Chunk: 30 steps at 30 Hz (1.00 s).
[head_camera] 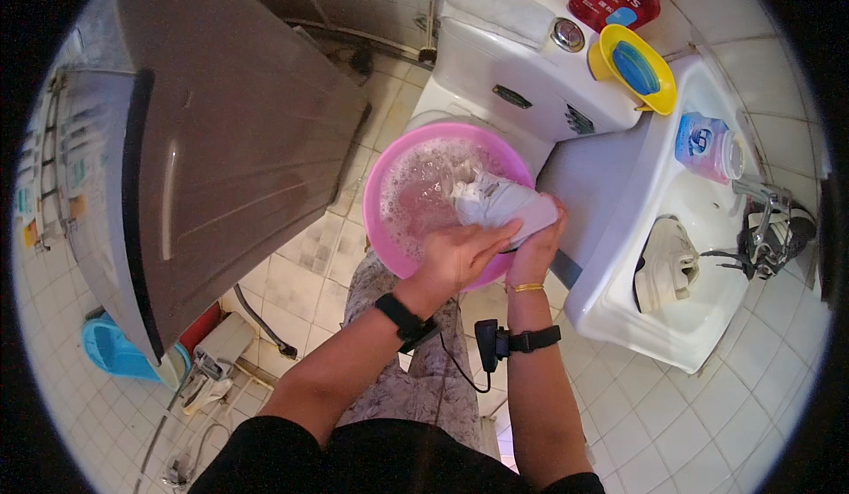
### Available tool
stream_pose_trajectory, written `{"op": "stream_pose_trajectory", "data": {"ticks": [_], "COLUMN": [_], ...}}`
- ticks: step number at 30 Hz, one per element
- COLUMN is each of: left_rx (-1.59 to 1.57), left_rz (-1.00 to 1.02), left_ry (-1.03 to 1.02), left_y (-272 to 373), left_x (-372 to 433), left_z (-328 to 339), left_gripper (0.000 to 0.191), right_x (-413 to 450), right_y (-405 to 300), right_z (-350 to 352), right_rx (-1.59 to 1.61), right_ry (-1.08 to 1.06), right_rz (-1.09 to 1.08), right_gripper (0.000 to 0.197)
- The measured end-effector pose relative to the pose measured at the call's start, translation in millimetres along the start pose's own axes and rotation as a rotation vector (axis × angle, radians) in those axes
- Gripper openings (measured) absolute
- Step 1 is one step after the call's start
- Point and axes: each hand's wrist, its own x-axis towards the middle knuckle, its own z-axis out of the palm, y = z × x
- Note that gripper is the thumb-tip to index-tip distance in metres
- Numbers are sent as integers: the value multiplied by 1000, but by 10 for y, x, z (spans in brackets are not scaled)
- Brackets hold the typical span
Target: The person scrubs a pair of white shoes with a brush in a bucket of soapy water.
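A wet white shoe [501, 205] is tilted over the right side of a pink plastic basin [379, 228]. Its rounded toe points right, and its opening and laces lie towards the suds. My right hand [538, 245] grips the toe end from the right and below. From the near side, my left hand [461, 255] holds the shoe with its fingers along the edge. Foamy water [418, 189] fills the basin, which rests over the toilet. The shoe and wrists hide the basin's near right part and the undersides of both hands.
At right, a white washbasin [723, 321] holds a cream shoe [666, 265]; a dark shoe [776, 235] sits by its faucet [763, 195]. A plastic jar [706, 149] and yellow dish [640, 69] stand behind. A large brown-grey appliance [232, 142] borders the left.
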Motion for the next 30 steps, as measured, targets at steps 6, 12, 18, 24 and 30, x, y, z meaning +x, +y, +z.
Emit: {"op": "stream_pose_trajectory", "data": {"ticks": [6, 12, 18, 24, 30], "left_rx": [-125, -100, 31, -30, 256], "left_rz": [-97, 26, -91, 0, -624], "left_ry": [22, 71, 77, 117, 98], "left_y": [109, 41, 254, -275, -982], "left_x": [-35, -163, 262, -424, -315], "left_z": [-9, 26, 3, 80, 208], "left_gripper": [33, 29, 32, 32, 44], "right_x": [24, 172, 12, 141, 189], "right_y": [64, 16, 86, -36, 69], "right_z": [4, -76, 142, -18, -15], "right_rx": [-136, -112, -235, -198, -334], "right_ry": [44, 6, 185, -16, -50], "right_rz": [-119, -109, -166, -171, -245], "right_gripper": [46, 49, 46, 41, 32]}}
